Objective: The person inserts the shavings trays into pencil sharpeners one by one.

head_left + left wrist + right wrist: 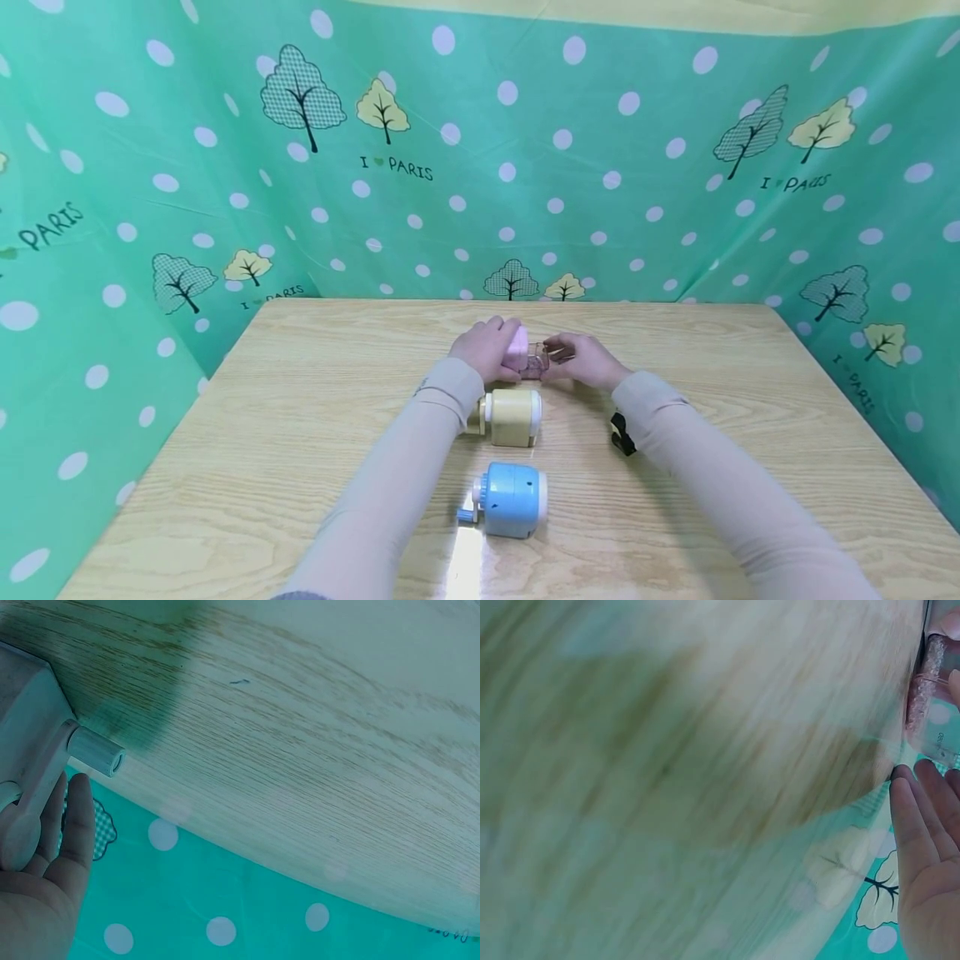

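Observation:
My left hand [486, 348] grips a pink crank pencil sharpener [516, 350] near the table's far side. In the left wrist view the sharpener's crank [96, 750] juts out beside extended fingers [76, 829]. A clear shavings bin [534, 363], holding pale shavings, sticks out from the sharpener's right side. My right hand [583, 362] pinches the bin's outer end with thumb and fingers on either side. The right wrist view shows the bin [924, 697] at the upper right edge, with fingertips on it and other fingers [915, 817] stretched out below.
A yellow crank sharpener [513, 417] lies just in front of the hands, partly behind the left sleeve. Nearer stands a blue crank sharpener [513, 500], handle to the left. The wooden table [330, 367] ends at a green dotted curtain [420, 233]. A black device [621, 435] shows beneath the right wrist.

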A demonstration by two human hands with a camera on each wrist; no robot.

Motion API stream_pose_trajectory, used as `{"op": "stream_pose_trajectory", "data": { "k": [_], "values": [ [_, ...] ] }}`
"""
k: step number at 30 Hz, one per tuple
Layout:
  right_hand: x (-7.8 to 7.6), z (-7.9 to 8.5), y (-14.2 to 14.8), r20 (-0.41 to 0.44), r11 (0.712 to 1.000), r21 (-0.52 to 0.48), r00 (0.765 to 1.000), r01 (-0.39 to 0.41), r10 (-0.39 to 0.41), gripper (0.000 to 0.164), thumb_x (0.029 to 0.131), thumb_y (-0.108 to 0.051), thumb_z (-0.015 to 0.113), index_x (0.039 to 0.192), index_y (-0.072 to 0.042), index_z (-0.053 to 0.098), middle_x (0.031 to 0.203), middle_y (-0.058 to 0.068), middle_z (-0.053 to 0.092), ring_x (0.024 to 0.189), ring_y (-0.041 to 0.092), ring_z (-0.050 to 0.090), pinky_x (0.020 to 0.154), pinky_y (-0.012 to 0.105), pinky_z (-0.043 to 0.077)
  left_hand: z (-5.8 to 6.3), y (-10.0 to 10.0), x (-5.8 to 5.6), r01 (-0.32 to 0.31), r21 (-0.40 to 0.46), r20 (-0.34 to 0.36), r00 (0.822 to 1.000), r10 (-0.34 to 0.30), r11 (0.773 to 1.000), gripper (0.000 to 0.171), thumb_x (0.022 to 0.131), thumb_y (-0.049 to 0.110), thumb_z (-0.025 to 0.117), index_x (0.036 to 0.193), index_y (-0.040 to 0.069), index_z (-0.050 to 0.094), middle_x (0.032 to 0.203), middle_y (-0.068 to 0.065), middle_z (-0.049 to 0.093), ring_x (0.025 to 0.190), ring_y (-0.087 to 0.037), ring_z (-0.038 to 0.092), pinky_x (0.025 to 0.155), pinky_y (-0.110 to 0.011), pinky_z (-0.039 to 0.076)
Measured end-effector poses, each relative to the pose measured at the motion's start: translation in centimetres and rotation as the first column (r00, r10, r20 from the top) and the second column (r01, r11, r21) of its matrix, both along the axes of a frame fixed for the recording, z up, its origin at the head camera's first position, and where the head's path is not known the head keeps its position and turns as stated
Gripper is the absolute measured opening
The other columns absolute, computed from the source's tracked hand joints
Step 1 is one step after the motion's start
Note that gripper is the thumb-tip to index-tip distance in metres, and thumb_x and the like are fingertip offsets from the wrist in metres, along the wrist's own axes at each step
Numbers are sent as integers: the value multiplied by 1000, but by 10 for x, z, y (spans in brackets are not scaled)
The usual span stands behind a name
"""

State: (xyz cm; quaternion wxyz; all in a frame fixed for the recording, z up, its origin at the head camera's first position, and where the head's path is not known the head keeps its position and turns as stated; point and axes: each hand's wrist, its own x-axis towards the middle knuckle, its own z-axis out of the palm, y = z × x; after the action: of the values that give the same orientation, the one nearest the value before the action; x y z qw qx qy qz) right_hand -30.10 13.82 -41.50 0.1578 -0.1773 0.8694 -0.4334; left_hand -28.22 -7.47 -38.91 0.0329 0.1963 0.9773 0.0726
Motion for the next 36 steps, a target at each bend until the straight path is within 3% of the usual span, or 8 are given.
{"op": "stream_pose_trajectory", "data": {
  "k": [8, 36],
  "values": [
    [-2, -3, 0, -53, 999, 32, 998, -14, 16, 70, 78, -16, 82, 137, 5, 51, 130, 23, 62, 121, 38, 59, 109, 50, 44, -8, -1, -4, 14, 7, -37, 999, -13, 1000, 102, 72, 47, 84, 152, 15, 31, 131, -9, 57, 109, -27, 60, 93, -41, 55],
    [-4, 1, -11, -79, 995, 90, 996, -31, 38, 71, 77, -14, 83, 137, 4, 51, 129, 21, 63, 120, 37, 59, 110, 51, 42, -8, -1, -6, 13, 12, -47, 999, -13, 1000, 95, 70, 48, 85, 147, 19, 37, 125, -8, 58, 105, -26, 61, 89, -40, 56]
  ]
}}
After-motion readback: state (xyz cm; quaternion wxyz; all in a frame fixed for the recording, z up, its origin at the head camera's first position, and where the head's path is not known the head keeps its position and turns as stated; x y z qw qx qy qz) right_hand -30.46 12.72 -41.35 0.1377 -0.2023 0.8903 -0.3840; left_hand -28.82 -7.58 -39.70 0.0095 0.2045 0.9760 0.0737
